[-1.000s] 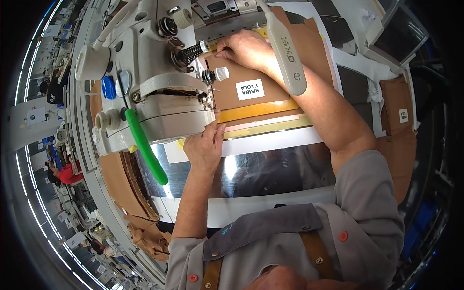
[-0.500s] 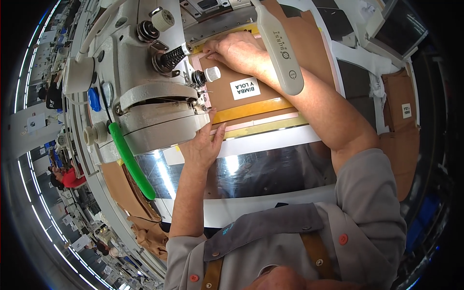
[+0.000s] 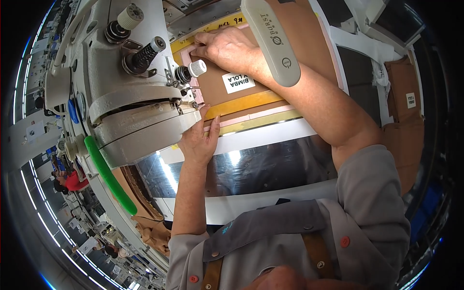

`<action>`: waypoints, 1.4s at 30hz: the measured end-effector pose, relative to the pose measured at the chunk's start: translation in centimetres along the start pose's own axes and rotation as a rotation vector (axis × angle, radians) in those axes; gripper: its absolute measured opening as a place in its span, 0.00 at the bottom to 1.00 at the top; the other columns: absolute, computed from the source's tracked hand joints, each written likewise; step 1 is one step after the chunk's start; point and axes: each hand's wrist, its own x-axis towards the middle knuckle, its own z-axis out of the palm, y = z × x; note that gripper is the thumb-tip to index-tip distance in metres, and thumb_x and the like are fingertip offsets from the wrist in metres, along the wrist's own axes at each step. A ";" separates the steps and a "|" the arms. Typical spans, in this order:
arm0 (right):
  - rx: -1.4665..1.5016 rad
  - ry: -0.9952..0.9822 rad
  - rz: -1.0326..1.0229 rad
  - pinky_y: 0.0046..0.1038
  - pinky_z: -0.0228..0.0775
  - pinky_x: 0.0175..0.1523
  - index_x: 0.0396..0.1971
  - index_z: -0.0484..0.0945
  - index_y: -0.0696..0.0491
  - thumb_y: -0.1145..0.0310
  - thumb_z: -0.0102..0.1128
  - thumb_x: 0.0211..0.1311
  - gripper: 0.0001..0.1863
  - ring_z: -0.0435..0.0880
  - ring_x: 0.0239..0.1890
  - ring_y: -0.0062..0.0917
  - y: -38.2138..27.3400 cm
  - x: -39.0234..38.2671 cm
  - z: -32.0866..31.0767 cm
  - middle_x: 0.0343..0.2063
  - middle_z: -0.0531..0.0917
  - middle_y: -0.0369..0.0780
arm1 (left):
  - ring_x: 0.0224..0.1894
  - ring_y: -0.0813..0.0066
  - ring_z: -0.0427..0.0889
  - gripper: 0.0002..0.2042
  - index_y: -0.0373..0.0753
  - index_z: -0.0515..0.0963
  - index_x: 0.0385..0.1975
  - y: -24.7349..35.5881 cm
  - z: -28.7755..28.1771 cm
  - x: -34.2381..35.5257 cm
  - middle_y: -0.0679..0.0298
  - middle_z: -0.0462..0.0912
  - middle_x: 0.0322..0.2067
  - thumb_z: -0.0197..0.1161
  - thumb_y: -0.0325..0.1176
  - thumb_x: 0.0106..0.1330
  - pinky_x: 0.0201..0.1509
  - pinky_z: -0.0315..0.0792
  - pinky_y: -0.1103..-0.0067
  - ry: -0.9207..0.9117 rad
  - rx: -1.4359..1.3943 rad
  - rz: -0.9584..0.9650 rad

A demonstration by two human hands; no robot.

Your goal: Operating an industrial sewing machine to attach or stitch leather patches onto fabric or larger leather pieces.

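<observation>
A flat brown panel (image 3: 210,91) with pink edging lies under the sewing machine's needle end (image 3: 193,100). It carries a white label (image 3: 238,83) and a mustard-yellow strip (image 3: 246,104). At the panel's far left corner is my right hand (image 3: 224,49), its fingers bent and closed on the pink-edged border; the fingertips show only in part. Close to the needle, my left hand (image 3: 197,143) lies flat on the near edge, thumb apart from the fingers. The machine head covers some of its fingertips. Yellow backing (image 3: 217,24) shows beyond the far edge.
The sewing machine head (image 3: 145,128) fills the left, with a green sleeved lever (image 3: 111,176) hanging toward me. A pale handheld-shaped device (image 3: 273,46) hangs over my right forearm. Shiny metal plate (image 3: 270,164) lies nearer me; brown pieces (image 3: 403,96) sit at right.
My view has shifted, so the machine and its lever appear farther left. Both hands keep their places on the panel, with only slight movement relative to it.
</observation>
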 end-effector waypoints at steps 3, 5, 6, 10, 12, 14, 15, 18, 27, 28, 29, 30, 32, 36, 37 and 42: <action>0.006 -0.083 0.047 0.32 0.79 0.53 0.45 0.89 0.45 0.70 0.61 0.58 0.16 0.86 0.46 0.33 -0.3 0.2 0.0 0.50 0.82 0.39 | 0.19 0.70 0.75 0.17 0.46 0.83 0.53 -0.1 0.3 0.2 0.67 0.71 0.14 0.71 0.40 0.65 0.28 0.70 0.74 0.088 -0.001 0.063; -0.209 0.075 -0.195 0.34 0.73 0.58 0.42 0.89 0.46 0.67 0.64 0.56 0.14 0.81 0.51 0.33 -0.7 0.1 -0.7 0.49 0.81 0.39 | 0.22 0.67 0.80 0.18 0.45 0.83 0.52 0.2 -0.2 0.1 0.63 0.79 0.18 0.72 0.40 0.64 0.29 0.72 0.74 0.029 0.039 0.019; -0.207 0.075 -0.201 0.34 0.73 0.58 0.42 0.89 0.46 0.67 0.64 0.56 0.14 0.81 0.51 0.33 -1.0 0.0 -1.0 0.49 0.81 0.39 | 0.22 0.67 0.80 0.18 0.45 0.83 0.52 0.4 -0.2 0.1 0.63 0.79 0.18 0.72 0.40 0.64 0.29 0.72 0.74 0.032 0.041 0.014; -0.163 0.027 -0.100 0.35 0.70 0.60 0.44 0.86 0.50 0.62 0.67 0.56 0.16 0.79 0.54 0.34 -2.4 -0.5 -0.6 0.48 0.81 0.39 | 0.24 0.65 0.84 0.19 0.45 0.84 0.50 1.1 -0.3 0.6 0.61 0.84 0.22 0.71 0.46 0.63 0.38 0.74 0.69 0.091 0.192 0.070; -0.042 0.033 -0.010 0.38 0.72 0.60 0.51 0.82 0.53 0.60 0.69 0.58 0.22 0.79 0.56 0.35 -2.2 -1.0 0.7 0.50 0.81 0.40 | 0.26 0.64 0.85 0.20 0.44 0.84 0.50 1.6 -0.3 1.0 0.60 0.86 0.24 0.70 0.48 0.63 0.41 0.74 0.68 0.151 0.278 0.132; 0.006 -0.020 -0.018 0.38 0.72 0.62 0.53 0.81 0.54 0.58 0.69 0.58 0.24 0.79 0.57 0.37 -3.0 -1.2 -0.4 0.52 0.81 0.40 | 0.27 0.64 0.86 0.22 0.45 0.83 0.51 2.0 -0.7 1.0 0.61 0.87 0.24 0.68 0.52 0.64 0.44 0.74 0.67 0.106 0.381 0.123; 0.052 -0.073 -0.011 0.39 0.72 0.63 0.54 0.80 0.54 0.57 0.70 0.58 0.26 0.78 0.59 0.38 -3.5 -1.3 -1.1 0.54 0.81 0.41 | 0.27 0.64 0.86 0.22 0.45 0.83 0.51 1.9 -0.8 0.8 0.61 0.87 0.24 0.68 0.52 0.64 0.44 0.74 0.67 0.115 0.386 0.113; 0.034 -0.204 0.009 0.40 0.62 0.72 0.61 0.76 0.54 0.51 0.70 0.58 0.34 0.71 0.67 0.40 -4.1 -2.0 -2.2 0.63 0.75 0.42 | 0.28 0.64 0.87 0.23 0.44 0.82 0.52 2.0 -0.9 0.2 0.61 0.87 0.25 0.66 0.54 0.65 0.42 0.73 0.67 0.006 0.350 0.033; -0.061 -0.402 0.078 0.41 0.39 0.81 0.66 0.74 0.53 0.32 0.59 0.60 0.44 0.59 0.77 0.39 -4.4 -2.3 -2.9 0.68 0.72 0.49 | 0.23 0.65 0.83 0.23 0.42 0.80 0.58 3.4 -1.0 -0.2 0.63 0.86 0.23 0.67 0.47 0.67 0.32 0.75 0.71 -0.001 0.094 0.001; -0.066 -0.403 0.073 0.41 0.39 0.81 0.66 0.74 0.53 0.32 0.59 0.60 0.44 0.59 0.77 0.39 -4.5 -2.1 -3.1 0.68 0.72 0.49 | 0.23 0.65 0.83 0.23 0.42 0.80 0.58 3.7 -1.2 0.0 0.63 0.86 0.23 0.67 0.47 0.67 0.32 0.75 0.71 0.005 0.092 -0.002; -0.054 -0.457 0.089 0.41 0.39 0.81 0.65 0.74 0.53 0.34 0.60 0.59 0.44 0.61 0.76 0.39 -4.6 -1.7 -3.4 0.65 0.76 0.50 | 0.23 0.65 0.84 0.23 0.42 0.81 0.57 4.0 -1.4 0.2 0.62 0.86 0.23 0.67 0.48 0.67 0.32 0.76 0.71 -0.049 0.104 -0.037; -0.043 -0.510 0.106 0.41 0.39 0.81 0.65 0.75 0.53 0.35 0.61 0.58 0.43 0.63 0.75 0.39 -4.8 -1.4 -3.7 0.61 0.79 0.51 | 0.24 0.64 0.85 0.23 0.42 0.81 0.56 4.3 -1.5 0.3 0.61 0.87 0.24 0.66 0.49 0.67 0.32 0.77 0.70 -0.105 0.116 -0.072; -0.059 -0.570 0.120 0.41 0.39 0.81 0.64 0.75 0.53 0.35 0.62 0.57 0.43 0.65 0.73 0.40 -5.3 -0.6 -4.6 0.59 0.80 0.51 | 0.24 0.62 0.85 0.24 0.41 0.80 0.56 4.4 -0.9 0.1 0.60 0.87 0.24 0.66 0.50 0.67 0.33 0.77 0.69 -0.065 0.130 -0.030; -0.061 -0.527 0.147 0.41 0.44 0.79 0.60 0.79 0.54 0.32 0.64 0.55 0.43 0.62 0.74 0.36 -4.4 -1.4 -3.7 0.64 0.76 0.45 | 0.24 0.58 0.86 0.27 0.40 0.78 0.58 5.2 -0.9 0.3 0.57 0.86 0.22 0.63 0.53 0.67 0.33 0.78 0.64 -0.116 0.108 -0.104; -0.060 -0.527 0.143 0.41 0.44 0.79 0.60 0.79 0.54 0.32 0.64 0.55 0.43 0.62 0.74 0.36 -4.8 -0.8 -4.2 0.64 0.76 0.45 | 0.24 0.58 0.86 0.27 0.40 0.78 0.58 5.2 -1.2 0.3 0.57 0.86 0.22 0.63 0.53 0.67 0.33 0.78 0.64 -0.114 0.109 -0.107; -0.113 -0.761 0.223 0.41 0.46 0.78 0.61 0.78 0.52 0.33 0.64 0.56 0.42 0.63 0.73 0.36 -5.6 0.5 -5.7 0.61 0.79 0.45 | 0.23 0.56 0.86 0.30 0.35 0.75 0.61 5.5 -1.6 0.5 0.56 0.84 0.20 0.63 0.54 0.67 0.32 0.78 0.63 -0.199 0.115 -0.137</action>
